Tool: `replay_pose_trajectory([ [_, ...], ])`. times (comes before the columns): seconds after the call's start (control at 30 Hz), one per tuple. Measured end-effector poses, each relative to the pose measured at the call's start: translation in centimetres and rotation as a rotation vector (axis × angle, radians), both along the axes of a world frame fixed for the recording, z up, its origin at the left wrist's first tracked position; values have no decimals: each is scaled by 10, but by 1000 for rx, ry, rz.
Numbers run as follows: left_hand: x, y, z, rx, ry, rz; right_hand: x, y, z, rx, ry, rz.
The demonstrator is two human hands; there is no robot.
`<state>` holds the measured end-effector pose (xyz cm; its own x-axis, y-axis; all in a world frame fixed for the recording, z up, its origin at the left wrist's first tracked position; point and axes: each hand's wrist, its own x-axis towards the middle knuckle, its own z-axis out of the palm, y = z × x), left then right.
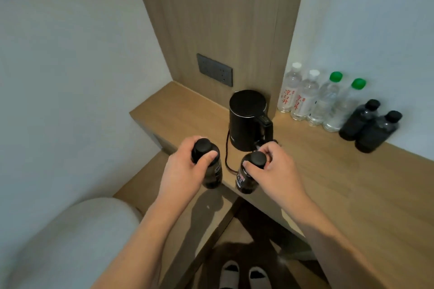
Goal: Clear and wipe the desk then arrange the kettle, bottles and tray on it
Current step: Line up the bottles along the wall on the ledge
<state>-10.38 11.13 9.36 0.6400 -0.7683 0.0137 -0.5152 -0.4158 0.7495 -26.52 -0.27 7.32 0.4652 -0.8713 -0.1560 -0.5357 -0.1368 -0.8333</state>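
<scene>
We grip a dark bottle [207, 166] in our left hand [185, 171] and a second dark bottle [250, 175] in our right hand [274, 169], both held near the worktop [352, 183] edge, just before the black kettle [250, 119]; six bottles [333, 103] line the wall.

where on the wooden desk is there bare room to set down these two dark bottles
Bare wood lies along the wooden desk in front of the bottle row, right of the black kettle. Another free patch sits left of the kettle, below the grey socket plate. It is crowded at the back wall and around the kettle's black cord.
</scene>
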Motion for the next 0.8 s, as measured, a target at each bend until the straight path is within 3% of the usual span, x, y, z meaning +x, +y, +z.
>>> replay_pose_trajectory([
  [0.13,9,-40,5,85,17,-289,-12,-14,7,16,53,-181],
  [0.33,-16,-90,2,51,59,-564,-60,-28,4,-44,111,-427],
  [0.63,-96,-174,-13,115,1,-871,-155,-63,-13,-30,152,-710],
  [0.8,-159,-227,-31,196,-6,-920,-216,-99,-29,-10,144,-768],
])
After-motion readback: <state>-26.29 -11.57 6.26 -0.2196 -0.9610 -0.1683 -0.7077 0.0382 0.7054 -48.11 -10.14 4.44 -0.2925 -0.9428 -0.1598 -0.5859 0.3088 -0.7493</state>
